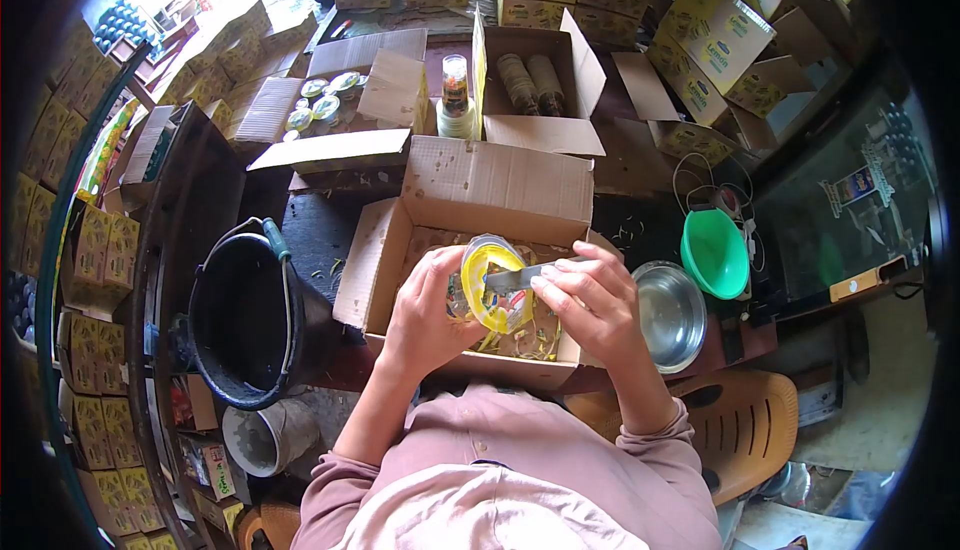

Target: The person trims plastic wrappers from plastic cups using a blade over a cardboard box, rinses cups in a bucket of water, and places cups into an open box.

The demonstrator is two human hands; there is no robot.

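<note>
My left hand (425, 312) grips a clear plastic cup (482, 326) by its side, tilted so its round printed top with a yellow edge faces me. In my right hand (598, 302) is a flat grey metal blade (512, 278), pinched between thumb and fingers. The blade lies across the cup's top; whether it cuts into it I cannot tell. Both hands are above an open cardboard box (490, 182), with thin yellow shreds (515, 342) scattered inside it.
A black bucket (240, 315) stands left, a steel bowl (672, 315) and a green bowl (716, 250) right. Behind are a box of lidded cups (325, 105), a jar (455, 85) and a box with stacked cups (535, 85). An orange chair (750, 405) is at lower right.
</note>
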